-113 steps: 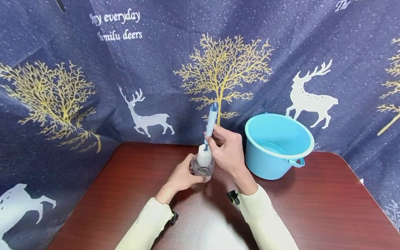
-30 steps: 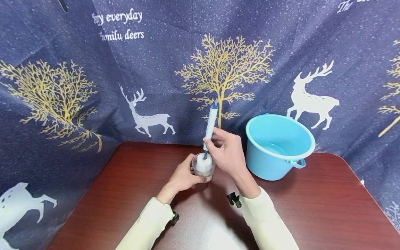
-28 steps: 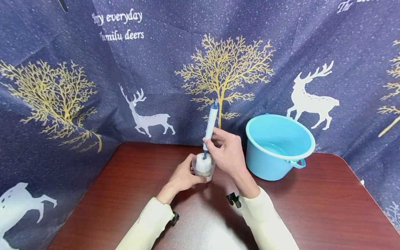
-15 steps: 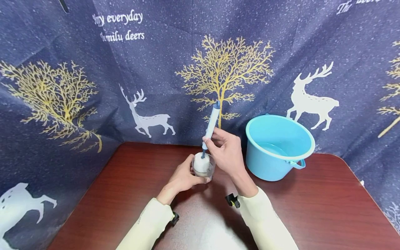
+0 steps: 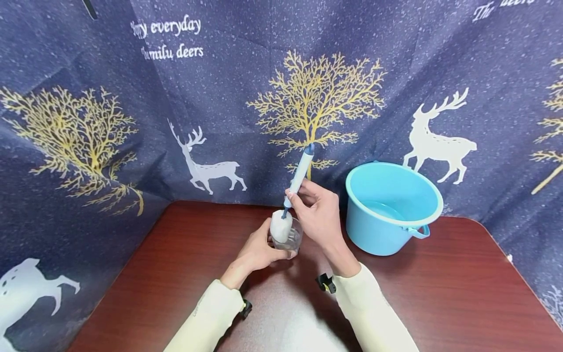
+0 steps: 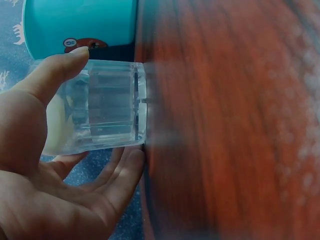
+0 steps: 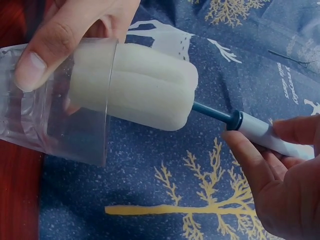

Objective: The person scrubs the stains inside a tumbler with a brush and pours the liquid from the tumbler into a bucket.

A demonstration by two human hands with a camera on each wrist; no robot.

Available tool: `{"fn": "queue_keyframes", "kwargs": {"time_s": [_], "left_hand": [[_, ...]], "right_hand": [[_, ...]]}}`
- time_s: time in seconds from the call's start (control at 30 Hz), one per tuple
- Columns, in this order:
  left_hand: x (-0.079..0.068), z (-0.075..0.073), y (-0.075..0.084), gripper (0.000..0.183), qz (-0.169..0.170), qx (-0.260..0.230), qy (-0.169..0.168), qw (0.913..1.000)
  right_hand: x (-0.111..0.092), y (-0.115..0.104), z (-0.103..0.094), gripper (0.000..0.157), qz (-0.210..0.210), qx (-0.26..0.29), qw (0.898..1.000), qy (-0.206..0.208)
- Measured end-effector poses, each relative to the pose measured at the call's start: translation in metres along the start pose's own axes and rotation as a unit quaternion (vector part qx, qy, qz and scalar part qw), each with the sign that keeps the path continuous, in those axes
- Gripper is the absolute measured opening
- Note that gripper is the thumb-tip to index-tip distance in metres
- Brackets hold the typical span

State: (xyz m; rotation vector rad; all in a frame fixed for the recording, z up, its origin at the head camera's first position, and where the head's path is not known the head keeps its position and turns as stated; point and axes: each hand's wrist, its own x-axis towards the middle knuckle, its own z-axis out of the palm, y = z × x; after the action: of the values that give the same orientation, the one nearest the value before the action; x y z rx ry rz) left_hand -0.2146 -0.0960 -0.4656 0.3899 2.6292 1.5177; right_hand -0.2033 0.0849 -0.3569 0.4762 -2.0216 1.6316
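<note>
My left hand (image 5: 259,247) grips a clear plastic cup (image 6: 112,102) around its side, thumb on one side and fingers on the other. In the left wrist view the cup's base is right at the brown table surface. My right hand (image 5: 320,210) pinches the pale blue handle of a sponge cup brush (image 5: 300,176), fingers near the handle's lower end. The white sponge head (image 7: 140,85) is partly inside the cup, its upper part standing out past the rim. The brush tilts, with its head against the cup's left side in the head view.
A light blue bucket (image 5: 380,234) with a handle stands on the table (image 5: 193,234) just right of my right hand. Behind the table hangs a dark blue cloth (image 5: 220,98) printed with deer and trees.
The sponge head was deep in the cup a second ago; it has risen and shifted left, and the handle's top leans further right. The left hand and cup stay in place.
</note>
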Motion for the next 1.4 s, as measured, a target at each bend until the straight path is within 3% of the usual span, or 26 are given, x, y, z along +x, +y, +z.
{"fn": "queue_keyframes", "kwargs": {"time_s": [0.67, 1.2, 1.4], "left_hand": [[0.000, -0.001, -0.001, 0.071, -0.004, 0.025, -0.003, 0.9997], [0.001, 0.000, 0.001, 0.068, -0.003, 0.005, -0.006, 1.0000], [0.001, 0.000, 0.000, 0.068, -0.004, -0.005, -0.009, 0.9999]], "right_hand": [[0.001, 0.003, 0.000, 0.019, -0.015, 0.004, 1.000, 0.016], [0.003, 0.001, -0.007, 0.030, -0.030, -0.001, 0.999, 0.023], [0.004, -0.001, -0.011, 0.026, -0.025, -0.002, 0.999, 0.029]]}}
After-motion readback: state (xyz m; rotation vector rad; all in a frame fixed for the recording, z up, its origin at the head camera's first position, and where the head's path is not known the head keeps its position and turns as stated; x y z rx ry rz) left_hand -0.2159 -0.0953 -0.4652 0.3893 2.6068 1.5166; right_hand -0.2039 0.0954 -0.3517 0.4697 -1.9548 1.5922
